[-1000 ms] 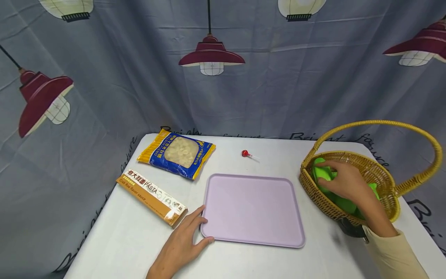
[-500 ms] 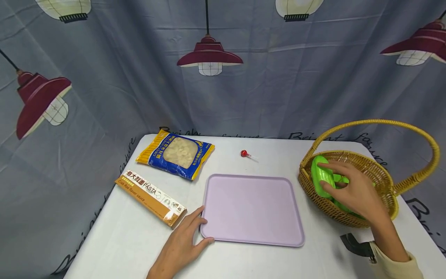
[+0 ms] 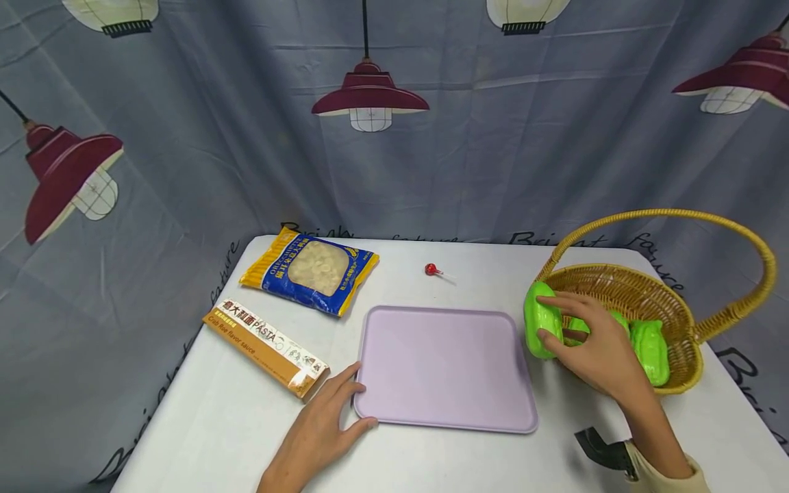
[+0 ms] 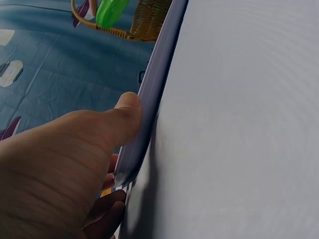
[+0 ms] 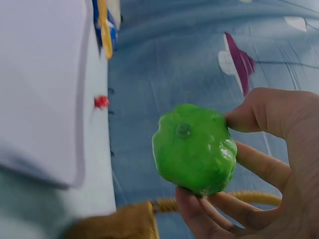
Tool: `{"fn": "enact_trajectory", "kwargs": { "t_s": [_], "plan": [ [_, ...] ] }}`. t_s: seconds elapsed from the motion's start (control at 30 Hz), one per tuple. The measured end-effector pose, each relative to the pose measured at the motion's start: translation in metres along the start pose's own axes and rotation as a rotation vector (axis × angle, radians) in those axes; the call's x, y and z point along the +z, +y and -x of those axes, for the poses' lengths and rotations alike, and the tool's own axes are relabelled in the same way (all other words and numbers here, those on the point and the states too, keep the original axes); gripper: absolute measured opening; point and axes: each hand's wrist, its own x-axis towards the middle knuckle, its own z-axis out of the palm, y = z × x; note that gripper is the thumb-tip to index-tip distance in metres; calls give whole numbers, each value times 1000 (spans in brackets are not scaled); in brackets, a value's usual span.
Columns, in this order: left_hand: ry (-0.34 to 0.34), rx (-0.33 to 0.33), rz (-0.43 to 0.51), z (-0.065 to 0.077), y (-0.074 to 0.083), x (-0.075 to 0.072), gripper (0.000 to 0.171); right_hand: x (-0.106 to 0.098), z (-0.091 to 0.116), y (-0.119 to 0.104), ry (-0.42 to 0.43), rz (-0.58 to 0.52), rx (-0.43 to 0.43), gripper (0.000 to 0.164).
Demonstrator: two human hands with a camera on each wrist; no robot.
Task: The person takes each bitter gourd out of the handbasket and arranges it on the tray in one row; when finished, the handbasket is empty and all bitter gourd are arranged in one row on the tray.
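Pinch grip, right hand (image 3: 594,342): thumb on one side, fingers on the other, closed on a green lobed piece (image 3: 542,320) that looks like a model vegetable. Held by its sides, one end bare to the right wrist view; such a hold probably suits its rounded, glossy, uneven skin, with purchase from both sides.

Location of held piece: at the left rim of the wicker basket (image 3: 684,308), between basket and tray in the head view, its lower end overlapping the tabletop there. It appears raised, judging by the right wrist view, where fabric shows behind it.

Basket contents: further green pieces (image 3: 650,352), at least two, one partly hidden by the fingers. Tall arched handle (image 3: 655,213) upright, leaving the near side accessible to the hand.

Left hand (image 3: 320,431): fingers and thumb spread about the near left corner of the lilac tray (image 3: 446,370), thumb at the near edge, fingertips at the left edge. Likely a steadying touch; pressure cannot be told.

Tray: flat on the white table (image 3: 203,424), between both hands, rim low, surface facing up.

Left of tray: PASTA box (image 3: 268,348), lying slantwise; beyond it, blue-and-yellow pasta bag (image 3: 311,270), window upward. Both sit outside the tray's edges.

Beyond tray: red lollipop (image 3: 431,269), lying on its side, stick pointing right.
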Motion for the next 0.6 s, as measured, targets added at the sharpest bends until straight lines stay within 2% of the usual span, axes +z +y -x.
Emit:
{"fn": "enact_trajectory", "kwargs": {
  "t_s": [0.33, 0.6],
  "plan": [
    [29, 35, -24, -2, 4, 5, 51, 42, -11, -21, -94, -76, -74, 52],
    [-1, -4, -9, 1, 1, 2, 50, 88, -28, -41, -178, -147, -103, 51]
  ]
}}
